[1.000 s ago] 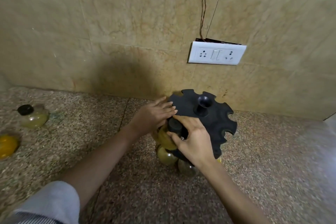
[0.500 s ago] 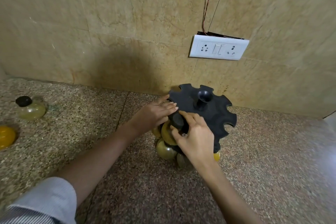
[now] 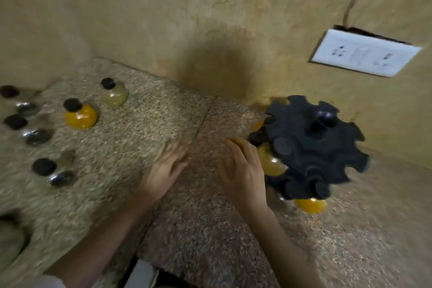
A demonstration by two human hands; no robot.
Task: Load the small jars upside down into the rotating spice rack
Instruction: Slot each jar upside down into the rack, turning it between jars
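Between jars.
Left hand (image 3: pixel 163 170), right hand (image 3: pixel 243 170) empty, relaxed; next, invert a black-capped orange glass jar (image 3: pixel 80 116) into black notched rack (image 3: pixel 308 149).

the spice rack (image 3: pixel 311 147) on the right is black. the far-left jars wear black caps, one jar (image 3: pixel 81 116) orange, one (image 3: pixel 113 95) pale yellow. the counter (image 3: pixel 187 229) is speckled brown.

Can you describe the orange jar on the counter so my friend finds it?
On the speckled counter, left of the black rack, stand loose black-capped jars. The orange jar is beside the pale yellow jar. Only it is bright orange; the rest look pale or clear.
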